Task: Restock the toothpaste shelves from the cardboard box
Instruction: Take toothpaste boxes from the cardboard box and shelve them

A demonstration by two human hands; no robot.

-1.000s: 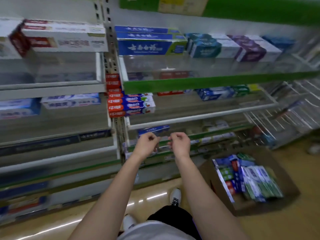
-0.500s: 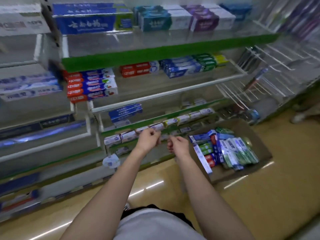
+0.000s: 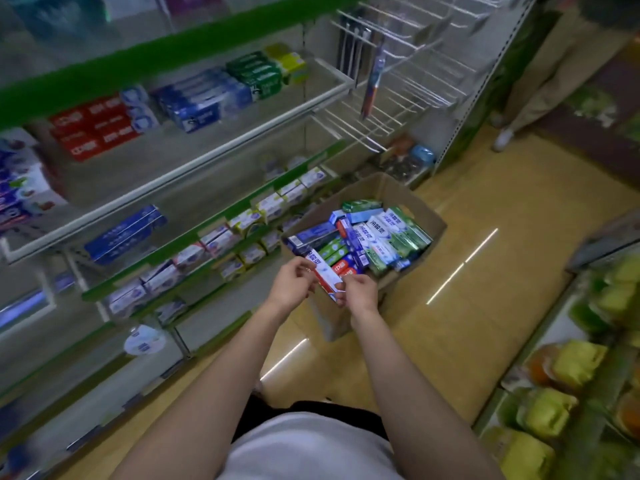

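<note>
Shop aisle, glossy yellow floor, head view only. Green-edged shelves (image 3: 194, 188) on the left carry sparse rows of toothpaste cartons, with bare stretches between them, which fits a restock in progress. Cardboard box (image 3: 398, 192) stands open on the floor just beside the lower shelves, packed with cartons laid flat, presumably parked there for short reaches. Left hand (image 3: 291, 287) and right hand (image 3: 360, 294) meet low over the near edge of the box. Between them lies one white and red toothpaste carton (image 3: 325, 275), tilted, far end toward the box. Left fingers curl round its upper part; right fingertips pinch its near end. So both hands are grasping the one carton, which spans the gap between the grips. Whether it has cleared the box contents cannot be told. Wire racks (image 3: 391, 81) stand beyond, mostly bare.
</note>
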